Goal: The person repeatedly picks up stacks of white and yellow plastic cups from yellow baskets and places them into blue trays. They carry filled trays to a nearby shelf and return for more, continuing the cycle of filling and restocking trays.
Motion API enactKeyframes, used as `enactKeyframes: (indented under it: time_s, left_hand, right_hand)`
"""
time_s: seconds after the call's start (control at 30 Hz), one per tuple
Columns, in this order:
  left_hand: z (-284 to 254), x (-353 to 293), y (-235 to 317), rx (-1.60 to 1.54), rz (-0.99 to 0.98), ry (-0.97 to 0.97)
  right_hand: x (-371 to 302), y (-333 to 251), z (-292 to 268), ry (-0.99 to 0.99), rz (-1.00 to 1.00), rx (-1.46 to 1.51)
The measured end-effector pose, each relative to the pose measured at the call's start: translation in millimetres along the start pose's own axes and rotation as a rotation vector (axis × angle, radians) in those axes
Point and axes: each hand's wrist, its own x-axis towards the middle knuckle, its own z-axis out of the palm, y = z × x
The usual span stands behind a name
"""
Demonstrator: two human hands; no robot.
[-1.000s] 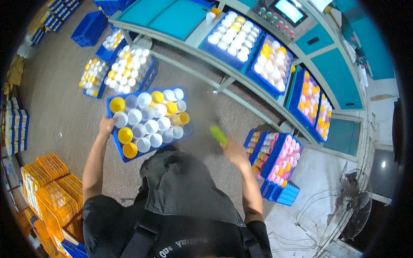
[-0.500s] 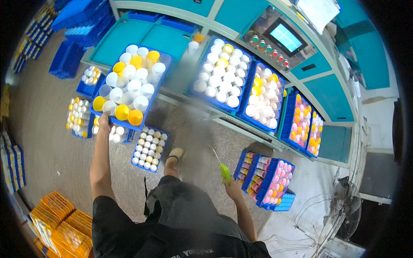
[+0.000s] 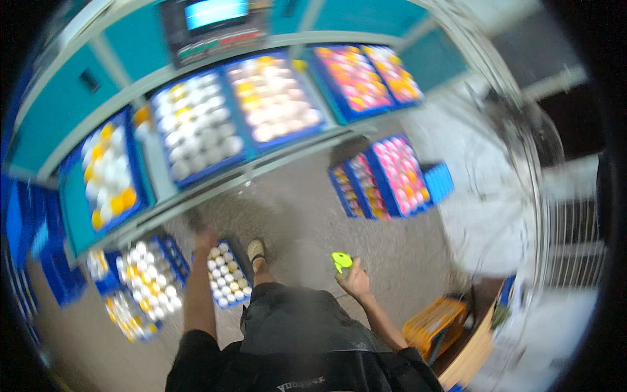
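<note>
My right hand (image 3: 356,282) sits lower centre of the frame with its fingers wrapped round a small bright yellow-green plastic tool (image 3: 341,261), so that one's clamped and poking up out of my fist. My left hand (image 3: 206,238) is stretched out lower left and it's pretty smeared, so I honestly can't tell if the fingers are apart or together. It looks empty, hovering just beside a small blue plastic crate of white round bobbins (image 3: 225,274) on the grey floor (image 3: 307,215), right by my sandalled foot (image 3: 256,249).

Progress-wise, I'd say it's somewhere in the middle. Up on the long teal machine shelf (image 3: 215,176) running across the upper half, there's a blue tray of white and yellow bobbins (image 3: 108,173) at the far left, two more full trays of white ones (image 3: 196,130) next along, and pink-and-orange trays (image 3: 366,78) toward the upper right. So the shelf looks loaded. What's left, I reckon, is the stuff on the floor: more blue crates of white and yellow bobbins (image 3: 140,281) at lower left, and the stacked blue crates of pink bobbins (image 3: 392,176) at centre right.
</note>
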Motion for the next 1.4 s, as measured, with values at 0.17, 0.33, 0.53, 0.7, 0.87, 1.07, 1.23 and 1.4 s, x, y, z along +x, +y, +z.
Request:
enactKeyframes:
  time_s: [0.17, 0.33, 0.53, 0.7, 0.87, 1.07, 1.23, 1.4]
  left_hand:
    - [56, -48, 237, -0.407, 0.532, -0.380]
    - [61, -107, 372, -1.165, 0.175, -0.647]
    - [95, -105, 412, 0.728, 1.057, -0.363]
    - [137, -158, 523, 0.404, 0.433, -0.478]
    - [197, -351, 747, 0.400, 1.067, -0.446]
    - [287, -708, 886, 0.133, 2.154, -0.948]
    - [351, -897, 899, 0.290, 1.933, -1.178]
    - [473, -1027, 938, 0.249, 2.072, -0.978]
  right_hand:
    - [-76, 63, -11, 0.012, 0.056, 0.265]
    - [-219, 202, 37, 0.105, 0.290, 1.234]
    - [-436, 342, 144, 0.625, 0.796, 1.537]
    - [-539, 347, 171, 0.978, 0.976, 1.483]
    - [-581, 392, 144, 1.653, 1.017, 1.657]
    - [-679, 514, 93, 2.504, 0.413, 2.016]
    - [-789, 535, 101, 2.123, 1.309, 1.379]
    - [-903, 493, 189, 2.041, 1.884, 0.938]
